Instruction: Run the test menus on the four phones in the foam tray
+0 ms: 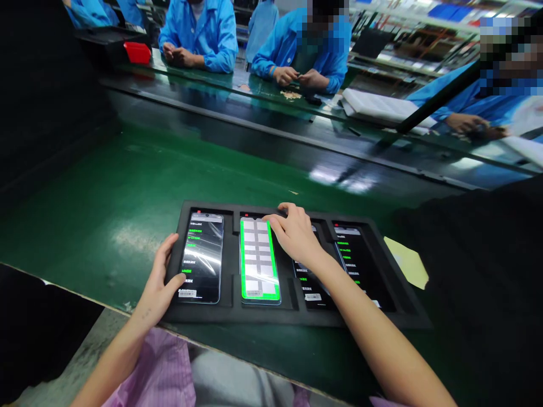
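Observation:
A black foam tray [265,315] lies in front of me with several smartphones set in its slots. My left hand [163,277] rests at the tray's left end, fingers apart, its thumb over the edge of the leftmost phone [203,260], which shows a dark list with green lines. The second phone [259,257] has a white grid inside a green border. My right hand [292,226] reaches over it, a fingertip at the top right of its screen, the other fingers loosely bent. My right forearm partly covers the third phone [311,285]. At the right sits another lit phone [350,254].
A yellow paper note [407,263] lies right of the tray on the green table [106,186]. Beyond a dark rail, people in blue jackets [199,34] work at another bench. A red bin [137,52] and white packing sheets [382,107] are there. Dark panels flank both sides.

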Tool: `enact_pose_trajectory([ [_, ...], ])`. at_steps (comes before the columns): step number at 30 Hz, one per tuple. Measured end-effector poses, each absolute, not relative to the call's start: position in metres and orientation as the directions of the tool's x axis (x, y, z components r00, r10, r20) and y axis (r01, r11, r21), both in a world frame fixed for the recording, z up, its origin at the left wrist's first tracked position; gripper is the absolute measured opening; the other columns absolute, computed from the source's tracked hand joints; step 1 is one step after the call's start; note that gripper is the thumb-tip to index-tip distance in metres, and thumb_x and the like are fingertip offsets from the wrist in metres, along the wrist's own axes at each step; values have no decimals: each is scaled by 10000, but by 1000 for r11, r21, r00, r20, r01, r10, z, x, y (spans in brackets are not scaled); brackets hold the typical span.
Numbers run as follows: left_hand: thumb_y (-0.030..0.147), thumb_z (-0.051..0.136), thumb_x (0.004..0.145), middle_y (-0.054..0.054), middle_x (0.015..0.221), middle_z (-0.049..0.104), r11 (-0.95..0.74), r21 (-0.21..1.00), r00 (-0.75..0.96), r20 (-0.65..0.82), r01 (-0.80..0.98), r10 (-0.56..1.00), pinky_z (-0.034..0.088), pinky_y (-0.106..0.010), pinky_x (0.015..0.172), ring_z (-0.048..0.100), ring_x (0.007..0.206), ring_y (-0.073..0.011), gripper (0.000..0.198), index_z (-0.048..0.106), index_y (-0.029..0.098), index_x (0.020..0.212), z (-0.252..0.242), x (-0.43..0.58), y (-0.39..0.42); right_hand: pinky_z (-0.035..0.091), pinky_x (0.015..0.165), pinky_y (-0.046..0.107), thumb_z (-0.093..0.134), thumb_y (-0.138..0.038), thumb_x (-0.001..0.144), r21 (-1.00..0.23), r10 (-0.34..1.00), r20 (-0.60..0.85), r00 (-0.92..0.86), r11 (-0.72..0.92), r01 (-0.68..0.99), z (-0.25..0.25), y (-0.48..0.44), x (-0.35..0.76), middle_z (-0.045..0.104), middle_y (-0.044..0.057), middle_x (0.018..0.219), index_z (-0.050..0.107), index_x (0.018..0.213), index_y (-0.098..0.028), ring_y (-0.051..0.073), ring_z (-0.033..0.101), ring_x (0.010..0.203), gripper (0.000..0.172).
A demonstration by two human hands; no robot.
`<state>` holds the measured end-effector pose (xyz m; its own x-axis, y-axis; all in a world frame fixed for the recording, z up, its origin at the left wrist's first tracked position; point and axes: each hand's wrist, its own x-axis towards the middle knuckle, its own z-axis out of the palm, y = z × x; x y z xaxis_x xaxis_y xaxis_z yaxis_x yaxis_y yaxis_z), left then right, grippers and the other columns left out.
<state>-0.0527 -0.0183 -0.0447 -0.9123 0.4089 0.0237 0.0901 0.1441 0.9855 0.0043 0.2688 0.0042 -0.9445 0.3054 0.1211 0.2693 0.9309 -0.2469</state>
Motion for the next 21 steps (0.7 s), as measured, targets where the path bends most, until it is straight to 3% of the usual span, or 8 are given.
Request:
enact_pose_trajectory([
  [12, 260, 512, 678, -99, 1431, 293, 124, 992, -911, -35, 18, 410, 133, -450, 1131, 213, 1354, -268, 642, 350, 195, 1296, -40, -50, -16, 259, 1018, 484, 272, -299, 933, -284, 169, 36, -985, 947, 152, 5, 247, -21, 400, 82, 1243, 672, 1011, -298, 249, 345, 1194, 407],
  [21, 254, 500, 677, -85, 1435, 282, 113, 994, -910, -45, 2, 413, 126, -434, 1133, 207, 1355, -242, 643, 341, 209, 1299, -40, -49, -15, 261, 1004, 502, 268, -326, 943, -269, 53, 83, -995, 963, 29, -1, 246, 1, 413, 96, 1252, 657, 1061, -308, 257, 355, 1187, 407],
])
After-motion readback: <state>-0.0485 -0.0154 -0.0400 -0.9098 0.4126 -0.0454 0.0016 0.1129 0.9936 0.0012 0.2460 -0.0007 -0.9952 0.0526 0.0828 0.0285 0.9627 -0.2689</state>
